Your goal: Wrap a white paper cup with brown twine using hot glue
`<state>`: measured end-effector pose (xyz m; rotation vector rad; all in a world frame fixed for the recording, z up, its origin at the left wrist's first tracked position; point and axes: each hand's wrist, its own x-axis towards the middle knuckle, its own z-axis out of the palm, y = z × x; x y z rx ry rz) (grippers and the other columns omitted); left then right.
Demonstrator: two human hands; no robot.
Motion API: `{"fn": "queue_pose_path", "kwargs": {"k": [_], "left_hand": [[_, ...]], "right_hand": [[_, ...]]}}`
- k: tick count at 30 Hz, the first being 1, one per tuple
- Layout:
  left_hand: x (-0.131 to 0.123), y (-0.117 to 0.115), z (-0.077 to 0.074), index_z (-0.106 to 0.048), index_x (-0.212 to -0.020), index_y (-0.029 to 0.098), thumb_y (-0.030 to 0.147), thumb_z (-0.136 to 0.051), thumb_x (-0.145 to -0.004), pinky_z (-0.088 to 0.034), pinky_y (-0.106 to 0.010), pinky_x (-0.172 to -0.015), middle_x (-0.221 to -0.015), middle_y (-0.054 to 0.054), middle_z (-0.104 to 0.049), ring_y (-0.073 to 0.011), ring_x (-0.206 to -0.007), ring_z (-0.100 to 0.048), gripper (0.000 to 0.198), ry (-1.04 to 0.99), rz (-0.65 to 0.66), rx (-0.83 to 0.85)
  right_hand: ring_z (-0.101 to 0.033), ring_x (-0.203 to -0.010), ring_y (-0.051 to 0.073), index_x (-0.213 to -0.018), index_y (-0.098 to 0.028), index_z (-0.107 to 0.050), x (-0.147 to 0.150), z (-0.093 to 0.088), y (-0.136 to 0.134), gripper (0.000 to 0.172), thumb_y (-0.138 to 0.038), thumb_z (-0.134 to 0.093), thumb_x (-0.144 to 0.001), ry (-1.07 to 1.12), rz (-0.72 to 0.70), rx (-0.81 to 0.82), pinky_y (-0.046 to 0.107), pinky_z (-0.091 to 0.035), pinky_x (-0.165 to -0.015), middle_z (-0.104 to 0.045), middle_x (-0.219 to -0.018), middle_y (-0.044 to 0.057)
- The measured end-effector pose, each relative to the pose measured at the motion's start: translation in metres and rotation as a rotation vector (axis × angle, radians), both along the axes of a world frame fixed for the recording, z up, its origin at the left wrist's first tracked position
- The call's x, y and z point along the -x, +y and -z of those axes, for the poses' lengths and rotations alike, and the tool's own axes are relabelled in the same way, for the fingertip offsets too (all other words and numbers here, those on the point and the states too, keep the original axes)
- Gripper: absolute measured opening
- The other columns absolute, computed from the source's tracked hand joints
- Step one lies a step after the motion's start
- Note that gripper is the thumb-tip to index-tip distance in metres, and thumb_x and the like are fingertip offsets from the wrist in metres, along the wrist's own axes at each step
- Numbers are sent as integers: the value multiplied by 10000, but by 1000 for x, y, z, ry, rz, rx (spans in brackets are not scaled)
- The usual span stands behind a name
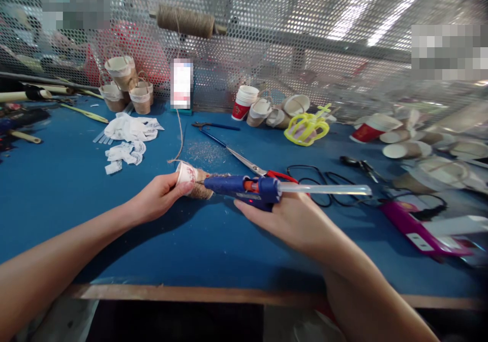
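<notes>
My left hand (162, 195) is closed on a small paper cup (185, 173), which lies tilted with its white, red-patterned end toward my fingers. Brown twine (203, 191) wraps the cup's other end, and a loose strand runs up from it toward the back. In my right hand (293, 217) is a blue hot glue gun (244, 186) with a clear glue stick (328, 189) jutting from its rear. The gun's nozzle points left, at the cup; whether it touches cannot be made out. Scissors (247, 161) with red handles lie just behind the gun.
A twine spool (185, 21) hangs on the perforated metal screen. Twine-wrapped cups (120, 72), white lace (131, 128), pliers (217, 126), red cups (244, 103) and a yellow woven piece (307, 128) line the back. Black cable and a purple power strip (415, 227) lie right.
</notes>
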<state>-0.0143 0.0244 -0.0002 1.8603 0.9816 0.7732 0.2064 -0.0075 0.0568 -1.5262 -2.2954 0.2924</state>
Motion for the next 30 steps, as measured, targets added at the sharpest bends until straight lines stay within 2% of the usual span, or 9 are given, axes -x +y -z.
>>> {"fn": "queue_pose_path", "kwargs": {"k": [8,19,25,30], "left_hand": [[-1,-3,-3,-582,-1102,132,346,-401,-860,-416,-345,-935,-1164,-64,-608,-233,-1062,-555,370,7,-9,3],[-1,-2,-2,-594,-1083,136,344,-398,-863,-420,-324,-930,-1140,-57,-624,-219,-1058,-561,361,-5,0,18],[0,-2,-2,-581,-1106,136,370,-403,-862,-388,-326,-965,-1195,-49,-588,-222,-1115,-516,383,5,-4,18],[-1,-1,-1,-595,-1078,132,378,-390,-864,-403,-344,-949,-1147,-54,-620,-227,-1067,-551,385,3,10,25]], "right_hand": [[-550,-535,127,-645,-182,-569,2,1,0,118,-230,-509,-736,21,-18,-90,224,-398,-510,-591,-572,-14],[-504,-479,119,-543,-202,-482,5,-2,-4,189,-220,-491,-730,29,-43,-61,236,-383,-500,-552,-517,-23],[-532,-511,116,-621,-193,-543,4,0,-3,135,-222,-491,-742,54,-45,-67,220,-391,-513,-579,-555,-22],[-509,-480,114,-586,-198,-514,4,-1,-4,153,-216,-484,-735,44,-48,-53,227,-381,-492,-562,-524,-24]]}}
